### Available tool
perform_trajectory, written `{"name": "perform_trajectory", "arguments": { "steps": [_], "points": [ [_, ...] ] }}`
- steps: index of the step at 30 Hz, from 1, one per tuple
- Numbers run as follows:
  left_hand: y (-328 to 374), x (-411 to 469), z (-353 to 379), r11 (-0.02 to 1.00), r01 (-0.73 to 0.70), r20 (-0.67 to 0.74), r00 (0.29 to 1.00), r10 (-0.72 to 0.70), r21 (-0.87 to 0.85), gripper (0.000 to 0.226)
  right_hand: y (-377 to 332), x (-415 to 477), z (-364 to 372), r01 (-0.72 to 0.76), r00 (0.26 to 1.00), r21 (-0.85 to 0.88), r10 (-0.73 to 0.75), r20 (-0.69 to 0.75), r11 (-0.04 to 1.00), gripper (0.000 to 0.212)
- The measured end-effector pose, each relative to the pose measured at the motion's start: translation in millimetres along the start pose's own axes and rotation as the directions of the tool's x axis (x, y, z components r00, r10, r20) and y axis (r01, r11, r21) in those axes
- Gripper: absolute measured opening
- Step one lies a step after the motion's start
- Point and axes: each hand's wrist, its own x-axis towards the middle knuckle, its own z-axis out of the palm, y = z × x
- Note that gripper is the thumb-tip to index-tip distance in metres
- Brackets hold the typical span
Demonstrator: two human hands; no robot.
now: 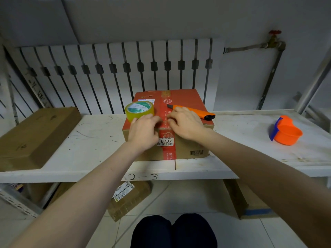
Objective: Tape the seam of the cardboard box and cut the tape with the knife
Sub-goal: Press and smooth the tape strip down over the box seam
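A cardboard box point(186, 144) with a red top and a red tape strip down its middle stands on the white shelf point(89, 140). A yellowish tape roll point(139, 110) lies on the box top at its left. An orange utility knife point(192, 111) lies on the top at the right. My left hand point(143, 131) and my right hand point(186, 123) rest on the box's near top edge, fingertips pressed on the seam from either side. Neither hand grips the roll or the knife. Whether clear tape lies under the fingers cannot be told.
A flat brown cardboard box point(34, 136) lies on the shelf at left. An orange cup with a blue handle point(285, 131) sits at right. A white radiator point(116, 72) is behind. Cardboard parcels point(130, 197) lie on the floor below the shelf.
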Motion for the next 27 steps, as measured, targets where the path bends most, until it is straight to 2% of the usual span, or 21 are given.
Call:
{"name": "perform_trajectory", "arguments": {
  "steps": [3, 5, 8, 11, 14, 19, 22, 27],
  "points": [
    [1.8, 0.9, -2.6, 0.999, -0.008, 0.052, 0.999, 0.006, 0.042, 0.04, -5.9, -2.7, 4.7, 0.103, 0.995, -0.135, -0.103, 0.008, 0.985, 0.034],
    [4.2, 2.2, -4.6, 0.998, -0.001, 0.079, 0.997, -0.003, 0.06, 0.043, -6.4, -6.7, 8.1, 0.146, 0.989, -0.258, -0.148, 0.013, 0.955, 0.041],
    [10.5, 4.2, -9.5, 0.994, 0.0, 0.125, 0.992, -0.014, 0.105, 0.044, -5.7, -15.4, 10.2, 0.145, 0.988, -0.368, -0.154, 0.004, 0.919, 0.051],
    [14.4, 2.3, -12.0, 0.991, 0.003, 0.167, 0.986, -0.026, 0.136, 0.045, -5.9, -26.1, 13.6, 0.087, 0.992, -0.389, -0.116, -0.051, 0.917, 0.049],
    [13.0, -5.6, -8.3, 0.99, 0.024, 0.189, 0.981, -0.05, 0.141, 0.054, -10.8, -40.4, 27.3, 0.006, 0.993, -0.335, -0.046, -0.109, 0.942, 0.053],
    [8.7, -10.1, -4.1, 0.994, 0.051, 0.172, 0.983, -0.068, 0.099, 0.062, -16.4, -32.5, 20.4, -0.018, 0.996, -0.346, -0.014, -0.092, 0.938, 0.06],
    [7.9, -8.6, 1.9, 0.992, 0.078, 0.092, 0.992, -0.087, 0.096, 0.054, -12.2, -25.9, 15.6, 0.004, 0.996, -0.361, -0.036, -0.081, 0.933, 0.059],
    [13.0, -0.7, 8.8, 0.985, 0.079, -0.04, 0.996, -0.074, 0.156, 0.045, -4.4, -25.4, 20.4, 0.041, 0.984, -0.363, -0.1, -0.145, 0.931, 0.054]
  ]
}}
